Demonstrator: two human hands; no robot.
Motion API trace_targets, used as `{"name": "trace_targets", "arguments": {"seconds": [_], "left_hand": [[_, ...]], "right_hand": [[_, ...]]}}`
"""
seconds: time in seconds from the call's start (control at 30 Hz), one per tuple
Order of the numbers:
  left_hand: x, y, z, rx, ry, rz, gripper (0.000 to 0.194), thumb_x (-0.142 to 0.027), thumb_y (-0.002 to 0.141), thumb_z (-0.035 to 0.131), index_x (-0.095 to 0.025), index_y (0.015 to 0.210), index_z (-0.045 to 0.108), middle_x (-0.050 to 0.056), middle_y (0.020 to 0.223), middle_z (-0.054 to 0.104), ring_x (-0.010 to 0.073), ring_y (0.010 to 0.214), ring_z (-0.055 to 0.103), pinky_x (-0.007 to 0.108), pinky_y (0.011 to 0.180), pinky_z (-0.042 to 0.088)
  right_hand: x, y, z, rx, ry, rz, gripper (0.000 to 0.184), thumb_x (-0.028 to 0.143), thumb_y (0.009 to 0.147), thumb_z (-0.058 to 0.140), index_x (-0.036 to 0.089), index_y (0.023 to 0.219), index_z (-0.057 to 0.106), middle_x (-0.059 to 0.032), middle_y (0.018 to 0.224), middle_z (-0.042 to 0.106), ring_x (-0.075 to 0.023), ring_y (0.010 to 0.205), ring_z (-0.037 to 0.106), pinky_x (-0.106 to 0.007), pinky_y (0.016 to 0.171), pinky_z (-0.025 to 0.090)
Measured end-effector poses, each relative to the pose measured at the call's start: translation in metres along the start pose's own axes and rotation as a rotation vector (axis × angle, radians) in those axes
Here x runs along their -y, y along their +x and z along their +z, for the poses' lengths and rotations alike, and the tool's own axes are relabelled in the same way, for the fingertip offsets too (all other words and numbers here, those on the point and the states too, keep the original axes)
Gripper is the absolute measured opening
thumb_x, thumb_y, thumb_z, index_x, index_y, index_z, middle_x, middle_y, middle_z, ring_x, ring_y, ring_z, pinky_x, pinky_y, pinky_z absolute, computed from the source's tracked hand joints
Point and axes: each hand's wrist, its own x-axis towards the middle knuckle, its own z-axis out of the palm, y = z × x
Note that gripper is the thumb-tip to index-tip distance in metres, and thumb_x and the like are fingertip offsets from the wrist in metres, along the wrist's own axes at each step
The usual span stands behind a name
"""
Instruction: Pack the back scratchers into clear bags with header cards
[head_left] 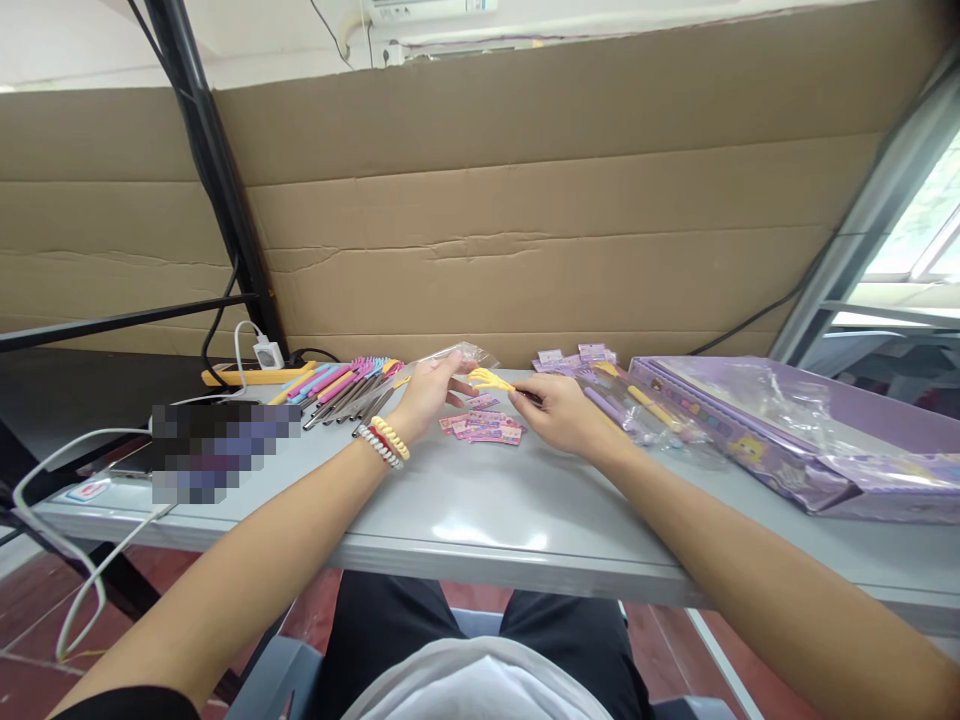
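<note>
My right hand [559, 410] is closed around a back scratcher whose yellow, hand-shaped head [489, 379] points left. Opposite it, my left hand [427, 395] grips a clear plastic bag [471, 352], with the scratcher's head close to its fingertips. Small pink and purple printed cards [484, 428] lie on the grey table [465, 500] below both hands. Left of my left hand is a pile of colourful back scratchers [341, 388] with metal rods. Bagged scratchers [652, 408] rest beyond my right forearm.
An open purple box [772, 465] with clear plastic inside stands at the right. More printed cards [577, 357] lie at the back. On the left are a white charger [268, 352], cables and a pixelated object [217, 440]. Cardboard [525, 200] forms the back wall.
</note>
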Motion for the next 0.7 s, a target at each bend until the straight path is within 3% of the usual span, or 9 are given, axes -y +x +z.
{"name": "trace_targets", "arguments": {"seconds": [0.3, 0.57, 0.7], "left_hand": [[-0.003, 0.000, 0.000, 0.015, -0.013, -0.016, 0.028, -0.035, 0.086, 0.050, -0.010, 0.089, 0.061, 0.012, 0.096, 0.067, 0.0105, 0.052, 0.063, 0.018, 0.045, 0.043], [-0.002, -0.004, 0.003, 0.100, -0.063, -0.077, 0.025, -0.033, 0.085, 0.053, -0.010, 0.090, 0.061, 0.006, 0.075, 0.064, 0.0143, 0.053, 0.065, 0.020, 0.043, 0.045], [0.003, -0.002, 0.001, 0.138, -0.090, -0.105, 0.027, -0.038, 0.085, 0.053, -0.012, 0.089, 0.060, 0.007, 0.077, 0.066, 0.0155, 0.056, 0.066, 0.020, 0.043, 0.046]], "right_hand": [[-0.001, -0.001, 0.002, -0.012, -0.002, -0.048, 0.030, 0.022, 0.084, 0.043, 0.017, 0.055, 0.048, 0.0015, 0.051, 0.044, -0.0096, 0.051, 0.037, -0.024, 0.052, 0.026], [-0.003, 0.000, 0.005, -0.029, 0.015, -0.030, 0.033, 0.022, 0.085, 0.043, 0.017, 0.053, 0.047, 0.0013, 0.051, 0.044, -0.0097, 0.050, 0.037, -0.024, 0.051, 0.025], [-0.004, 0.000, 0.011, -0.036, 0.019, -0.074, 0.035, 0.025, 0.086, 0.041, 0.017, 0.052, 0.044, 0.0010, 0.050, 0.041, -0.0099, 0.050, 0.037, -0.024, 0.051, 0.026]]}}
